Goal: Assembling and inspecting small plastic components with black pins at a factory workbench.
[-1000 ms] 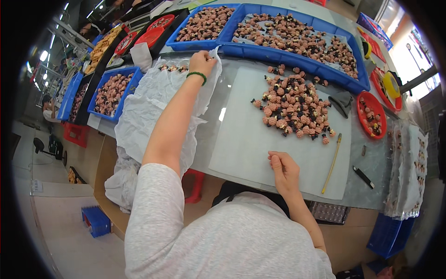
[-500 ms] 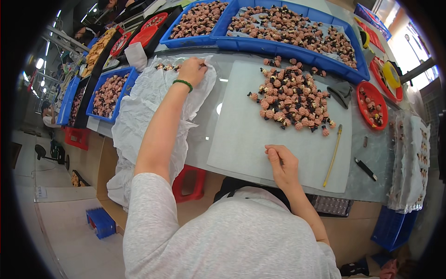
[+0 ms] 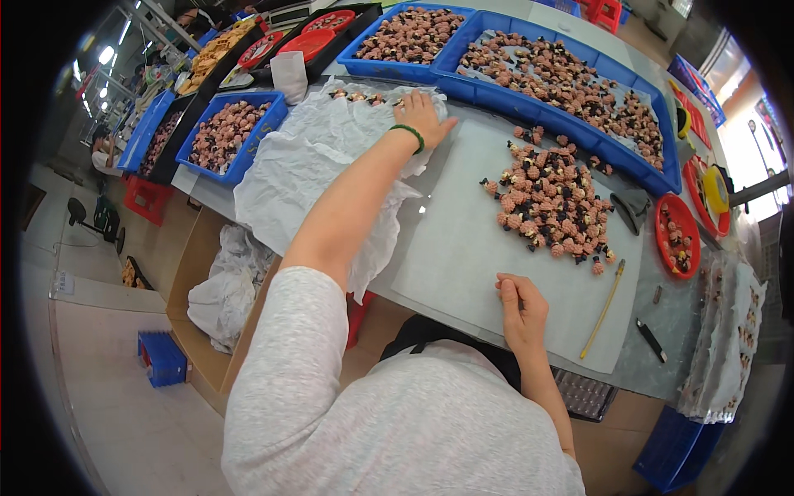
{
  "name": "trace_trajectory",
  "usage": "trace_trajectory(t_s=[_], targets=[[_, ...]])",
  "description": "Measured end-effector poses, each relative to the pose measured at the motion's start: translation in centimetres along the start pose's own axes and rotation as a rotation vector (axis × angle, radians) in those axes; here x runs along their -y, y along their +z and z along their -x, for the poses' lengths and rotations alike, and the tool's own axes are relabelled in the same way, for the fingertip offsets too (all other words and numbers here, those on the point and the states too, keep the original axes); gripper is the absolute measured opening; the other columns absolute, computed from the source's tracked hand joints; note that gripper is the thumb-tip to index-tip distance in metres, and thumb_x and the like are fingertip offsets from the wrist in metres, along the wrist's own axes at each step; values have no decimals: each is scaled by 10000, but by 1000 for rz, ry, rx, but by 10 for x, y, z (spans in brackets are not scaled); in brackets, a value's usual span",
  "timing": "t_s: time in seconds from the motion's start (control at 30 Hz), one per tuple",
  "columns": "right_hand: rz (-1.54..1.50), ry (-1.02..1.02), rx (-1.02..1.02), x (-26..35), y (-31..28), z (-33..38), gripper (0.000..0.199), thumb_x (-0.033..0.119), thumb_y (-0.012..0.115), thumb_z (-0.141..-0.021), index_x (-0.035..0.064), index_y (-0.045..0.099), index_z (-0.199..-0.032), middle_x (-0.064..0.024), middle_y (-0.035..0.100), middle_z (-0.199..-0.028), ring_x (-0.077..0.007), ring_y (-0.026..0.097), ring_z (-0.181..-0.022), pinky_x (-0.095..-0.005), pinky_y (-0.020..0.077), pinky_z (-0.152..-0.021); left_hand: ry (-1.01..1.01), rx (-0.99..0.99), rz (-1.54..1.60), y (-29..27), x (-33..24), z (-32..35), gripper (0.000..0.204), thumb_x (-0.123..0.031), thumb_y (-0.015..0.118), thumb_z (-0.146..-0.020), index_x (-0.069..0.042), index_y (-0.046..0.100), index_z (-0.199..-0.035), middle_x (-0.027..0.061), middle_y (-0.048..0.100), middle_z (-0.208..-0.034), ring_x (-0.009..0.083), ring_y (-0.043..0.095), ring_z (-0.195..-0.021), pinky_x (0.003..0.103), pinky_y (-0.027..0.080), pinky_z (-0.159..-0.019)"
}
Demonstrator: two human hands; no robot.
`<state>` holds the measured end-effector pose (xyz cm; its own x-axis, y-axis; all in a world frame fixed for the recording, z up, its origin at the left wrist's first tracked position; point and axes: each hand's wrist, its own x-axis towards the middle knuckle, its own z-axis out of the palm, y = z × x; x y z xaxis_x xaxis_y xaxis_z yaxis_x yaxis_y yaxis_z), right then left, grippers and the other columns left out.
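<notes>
white crinkled tissue sheet (image 3: 318, 157) | left hand (image 3: 423, 116) fingers flat, released | right hand (image 3: 521, 307) fingers clenched

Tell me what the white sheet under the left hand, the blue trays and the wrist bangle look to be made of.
White sheet: thin paper or tissue-like wrap, matte, heavily crumpled, draping over the table edge. Blue trays: likely moulded plastic, with uniform colour and smooth, slightly glossy rims. Bangle at the left hand: green, smooth and rigid-looking; perhaps stone, glass or plastic, too small to tell.
</notes>
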<state>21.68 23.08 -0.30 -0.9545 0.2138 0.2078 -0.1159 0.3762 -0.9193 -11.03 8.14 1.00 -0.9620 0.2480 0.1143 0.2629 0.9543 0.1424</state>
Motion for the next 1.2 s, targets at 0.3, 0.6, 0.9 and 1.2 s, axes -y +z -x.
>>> trace_trajectory(t_s=[0.3,0.6,0.9,1.2], targets=[[-18,43,-13,0,2,-1,198,164,511,-891,-9,606,-908,-62,599,-785,-103,558,-716,-222,450,-641,266,-126,288,-99,110,37,325,-230,473,-828,-19,536,-1066,200,558,-1028,345,521,-974,388,407,-830],[14,-586,245,74,69,-62,177,-24,579,-754,15,599,-926,-100,598,-812,-221,582,-687,-280,469,-621,-94,-154,121,-85,182,136,235,-224,544,-795,-21,639,-867,198,612,-841,338,573,-828,371,441,-739],[666,-698,355,58,139,-127,439,396,561,-790,164,531,-1162,-133,356,-1318,-373,233,-1261,-582,193,-977,-109,-175,-185,-45,197,122,503,-408,439,-861,-184,368,-1306,131,220,-1406,330,221,-1273,585,223,-958],[753,-513,469,57,156,-135,554,549,443,-803,209,481,-1238,-126,267,-1388,-395,105,-1307,-630,130,-976,-174,25,-142,-46,217,104,557,-501,326,-878,-286,192,-1374,83,122,-1448,310,142,-1312,633,167,-956]])
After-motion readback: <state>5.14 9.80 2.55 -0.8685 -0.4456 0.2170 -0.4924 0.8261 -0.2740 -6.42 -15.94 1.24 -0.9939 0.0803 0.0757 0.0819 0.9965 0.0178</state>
